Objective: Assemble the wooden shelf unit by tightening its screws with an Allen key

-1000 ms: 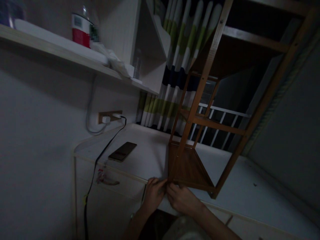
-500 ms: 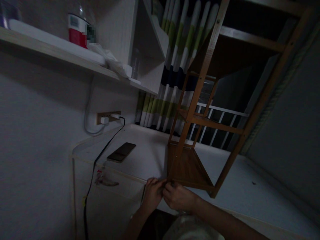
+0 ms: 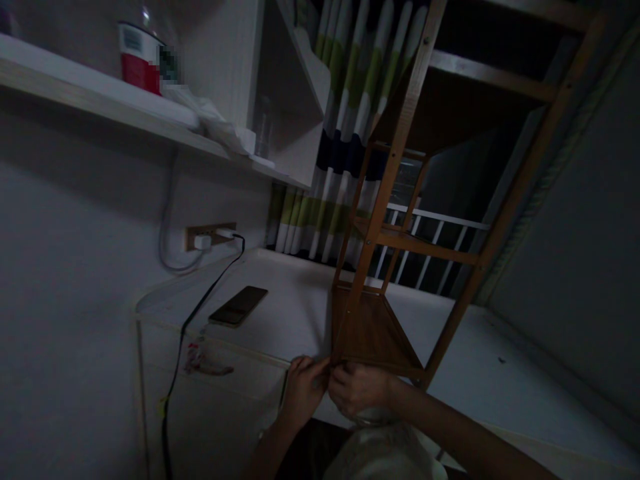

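A tall wooden shelf rack [image 3: 373, 333] stands tilted in the view on the white surface. At its near lower left corner my left hand [image 3: 303, 390] is closed, with thumb and fingers on the wood of the corner. Right beside it, my right hand [image 3: 357, 388] is closed in a pinch against the same corner. Whatever sits between the right fingertips is hidden by the fingers and the dim light.
A phone [image 3: 239, 306] lies on the white surface [image 3: 295, 320] to the left. A black cable [image 3: 213, 288] runs from a wall socket [image 3: 193, 237] down over the edge. Above hangs a wall shelf [image 3: 125, 120] with a bottle [image 3: 140, 63]. Striped curtains [image 3: 330, 193] hang behind.
The view has shifted slightly, so the surroundings appear a little further left. Both hands stay at the rack's corner, with only slight movement of the right hand.
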`<state>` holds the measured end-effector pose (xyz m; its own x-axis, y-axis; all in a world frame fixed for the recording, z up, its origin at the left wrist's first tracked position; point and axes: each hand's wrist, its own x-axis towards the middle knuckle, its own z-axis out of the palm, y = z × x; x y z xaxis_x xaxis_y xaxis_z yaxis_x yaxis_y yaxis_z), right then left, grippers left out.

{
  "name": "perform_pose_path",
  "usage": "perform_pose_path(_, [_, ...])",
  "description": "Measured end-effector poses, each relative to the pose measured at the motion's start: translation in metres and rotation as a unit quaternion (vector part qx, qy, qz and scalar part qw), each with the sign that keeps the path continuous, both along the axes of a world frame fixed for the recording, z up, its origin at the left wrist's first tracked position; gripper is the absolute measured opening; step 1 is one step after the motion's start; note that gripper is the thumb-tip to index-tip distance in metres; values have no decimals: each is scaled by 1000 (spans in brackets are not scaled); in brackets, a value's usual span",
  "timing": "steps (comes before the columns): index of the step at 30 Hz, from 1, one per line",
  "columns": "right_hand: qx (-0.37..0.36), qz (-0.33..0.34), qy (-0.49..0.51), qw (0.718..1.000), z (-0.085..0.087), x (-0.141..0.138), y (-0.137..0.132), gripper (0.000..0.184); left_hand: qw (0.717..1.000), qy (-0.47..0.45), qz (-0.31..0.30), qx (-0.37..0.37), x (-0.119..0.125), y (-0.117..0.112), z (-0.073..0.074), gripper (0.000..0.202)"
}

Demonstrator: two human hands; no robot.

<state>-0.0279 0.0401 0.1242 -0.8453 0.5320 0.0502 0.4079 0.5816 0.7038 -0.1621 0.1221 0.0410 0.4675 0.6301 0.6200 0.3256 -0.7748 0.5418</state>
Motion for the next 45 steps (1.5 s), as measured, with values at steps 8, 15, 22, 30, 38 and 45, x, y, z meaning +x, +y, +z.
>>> perform_pose_path(8, [12, 19, 25, 999, -7, 7, 8, 18, 1000, -7, 0, 13, 1, 3, -5, 40])
perform_pose_path(15, [5, 12, 37, 999, -8, 7, 9, 18, 1000, -5, 0, 15, 2, 3, -6, 40])
perform_pose_path(22, [-3, -32, 38, 999, -11, 5, 5, 18, 1000, -9, -1, 24, 3, 5, -8, 42])
perform_pose_path(30, [31, -129, 77, 988, -18, -4, -10, 17, 999, -16, 16, 35, 3, 0, -3, 42])
perform_pose_path(38, [3, -194, 152, 969, -26, -4, -14, 15, 998, -19, 6, 53, 3, 3, -6, 40])
perform_pose_path(45, [-21, -224, 212, 951, -27, -10, -14, 17, 998, -19, 17, 56, 4, 5, -9, 37])
